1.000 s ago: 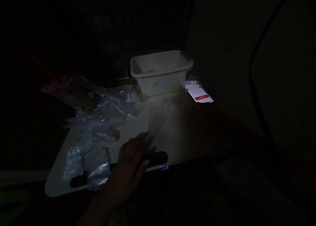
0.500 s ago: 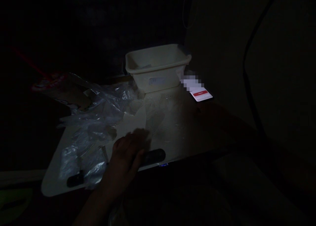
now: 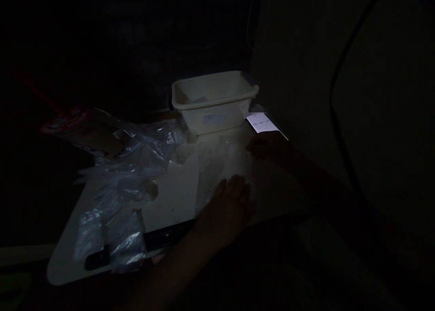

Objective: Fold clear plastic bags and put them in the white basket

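My left hand (image 3: 229, 209) lies over the front of the small white table (image 3: 173, 188), fingers stretched out and nothing seen in them. Beneath and beyond its fingertips is a clear plastic sheet or bag (image 3: 212, 170), hard to make out in the dark. My right hand (image 3: 270, 148) is a dark shape at the table's right side, just below a phone (image 3: 261, 123) with a lit timer screen. Its fingers are too dark to read.
A white plastic tub (image 3: 214, 118) with a label stands at the back. Crumpled clear plastic bags (image 3: 132, 161) cover the left side, beside a cup (image 3: 84, 132) with a red straw. A black bar (image 3: 166, 236) runs along the front edge. A dark cable (image 3: 333, 93) hangs at right.
My left hand has moved right, off the black bar and onto the plastic. My right hand has come left, in front of the phone. The phone screen now shows a timer instead of a red button.
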`<action>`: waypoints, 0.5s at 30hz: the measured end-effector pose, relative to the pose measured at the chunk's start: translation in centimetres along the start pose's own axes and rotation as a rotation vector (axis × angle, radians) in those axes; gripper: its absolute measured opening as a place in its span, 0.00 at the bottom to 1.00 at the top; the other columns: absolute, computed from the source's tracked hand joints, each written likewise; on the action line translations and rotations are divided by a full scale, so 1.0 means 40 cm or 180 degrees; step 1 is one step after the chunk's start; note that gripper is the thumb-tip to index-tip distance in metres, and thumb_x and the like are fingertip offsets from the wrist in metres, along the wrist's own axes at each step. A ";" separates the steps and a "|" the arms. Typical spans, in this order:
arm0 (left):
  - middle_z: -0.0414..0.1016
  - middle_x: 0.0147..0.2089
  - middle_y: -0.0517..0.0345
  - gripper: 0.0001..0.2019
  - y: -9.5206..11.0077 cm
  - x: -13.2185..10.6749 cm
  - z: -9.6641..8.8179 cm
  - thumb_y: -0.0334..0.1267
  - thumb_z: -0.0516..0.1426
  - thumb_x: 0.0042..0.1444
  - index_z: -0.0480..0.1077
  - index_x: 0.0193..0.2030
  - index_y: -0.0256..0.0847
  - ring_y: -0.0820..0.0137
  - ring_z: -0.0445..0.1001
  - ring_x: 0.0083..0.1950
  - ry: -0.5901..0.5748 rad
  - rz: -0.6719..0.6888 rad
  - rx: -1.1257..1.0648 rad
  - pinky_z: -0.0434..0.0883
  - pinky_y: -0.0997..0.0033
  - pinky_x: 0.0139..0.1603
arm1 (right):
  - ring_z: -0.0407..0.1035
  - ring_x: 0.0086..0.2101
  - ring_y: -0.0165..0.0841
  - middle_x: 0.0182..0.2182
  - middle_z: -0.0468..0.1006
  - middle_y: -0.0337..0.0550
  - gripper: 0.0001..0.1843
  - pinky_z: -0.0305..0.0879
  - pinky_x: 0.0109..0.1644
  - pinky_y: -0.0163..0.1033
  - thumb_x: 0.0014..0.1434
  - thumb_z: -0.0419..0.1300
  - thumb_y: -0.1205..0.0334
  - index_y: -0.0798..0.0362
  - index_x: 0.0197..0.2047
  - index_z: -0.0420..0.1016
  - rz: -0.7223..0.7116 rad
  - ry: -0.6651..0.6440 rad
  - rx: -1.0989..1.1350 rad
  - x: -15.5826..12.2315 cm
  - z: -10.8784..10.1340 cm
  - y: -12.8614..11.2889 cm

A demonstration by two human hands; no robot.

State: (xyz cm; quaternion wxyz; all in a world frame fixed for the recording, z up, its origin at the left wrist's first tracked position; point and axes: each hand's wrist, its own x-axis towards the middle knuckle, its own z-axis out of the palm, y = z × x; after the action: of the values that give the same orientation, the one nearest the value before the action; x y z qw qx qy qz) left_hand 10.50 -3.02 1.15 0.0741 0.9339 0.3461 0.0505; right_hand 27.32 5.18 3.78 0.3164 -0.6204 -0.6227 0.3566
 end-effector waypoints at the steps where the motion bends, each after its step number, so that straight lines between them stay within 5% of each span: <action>1: 0.53 0.58 0.44 0.20 0.003 0.005 0.002 0.41 0.40 0.57 0.54 0.53 0.33 0.62 0.48 0.59 0.0008 0.0019 0.0042 0.51 0.56 0.55 | 0.61 0.15 0.23 0.15 0.68 0.35 0.09 0.58 0.18 0.29 0.43 0.58 0.60 0.56 0.23 0.65 -0.0024 0.0017 0.0113 0.002 0.007 -0.003; 9: 0.53 0.58 0.49 0.19 0.010 0.012 0.007 0.41 0.41 0.56 0.55 0.53 0.36 0.59 0.50 0.57 0.0044 0.0065 0.0080 0.51 0.55 0.54 | 0.60 0.12 0.20 0.11 0.63 0.31 0.04 0.56 0.15 0.25 0.46 0.54 0.69 0.57 0.21 0.63 -0.0241 -0.0117 0.0302 0.016 0.072 -0.052; 15: 0.57 0.55 0.51 0.19 -0.003 0.012 -0.022 0.39 0.44 0.55 0.55 0.53 0.37 0.61 0.52 0.56 0.0127 0.0202 -0.0146 0.54 0.58 0.52 | 0.61 0.13 0.22 0.11 0.64 0.33 0.08 0.57 0.15 0.26 0.47 0.52 0.69 0.57 0.19 0.62 -0.0051 -0.0675 0.0336 0.036 0.119 -0.037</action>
State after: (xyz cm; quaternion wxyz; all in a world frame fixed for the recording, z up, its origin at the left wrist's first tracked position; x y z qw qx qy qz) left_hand 10.67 -2.54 2.02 0.0869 0.9413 0.3165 0.0793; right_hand 22.48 6.41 2.36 0.2837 -0.5568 -0.6380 0.4500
